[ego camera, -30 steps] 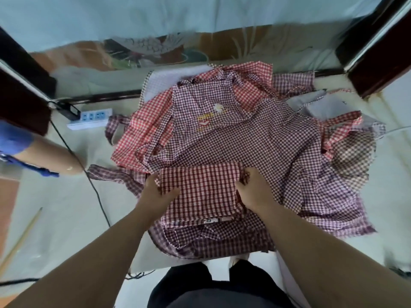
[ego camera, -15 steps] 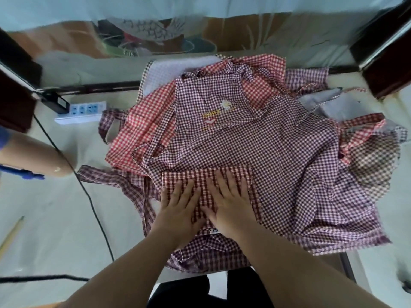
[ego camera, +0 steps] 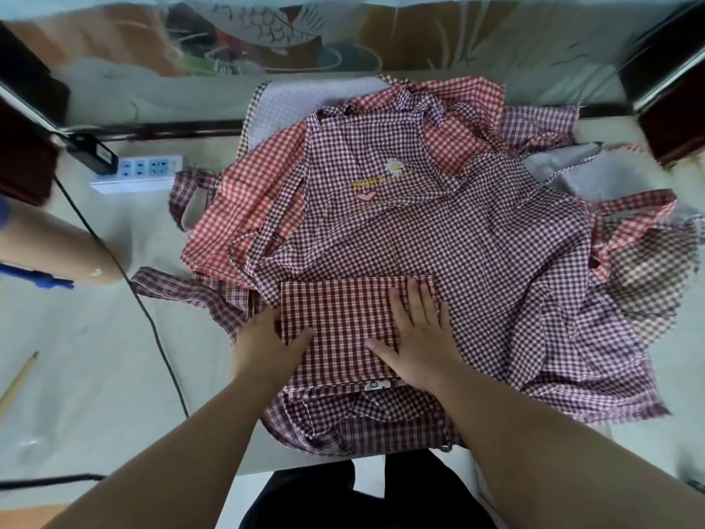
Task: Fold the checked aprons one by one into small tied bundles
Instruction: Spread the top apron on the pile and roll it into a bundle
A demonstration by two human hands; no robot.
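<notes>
Folded apron (ego camera: 343,322): dark-check rectangle atop the apron pile (ego camera: 477,231), near table (ego camera: 95,357) edge, long axis left-right. My left hand (ego camera: 263,341) pinches its left edge, thumb on top. My right hand (ego camera: 419,337) lies on its right half, fingers (ego camera: 416,299) straight and flat.

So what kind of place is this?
Probably a room at home or a small workshop: a heap of checked aprons lies on a pale table, with a power strip and a painted fish picture behind.

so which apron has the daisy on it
The purple-checked apron spread open on top, just beyond the folded apron; the red-checked apron under it shows no embroidery.
</notes>
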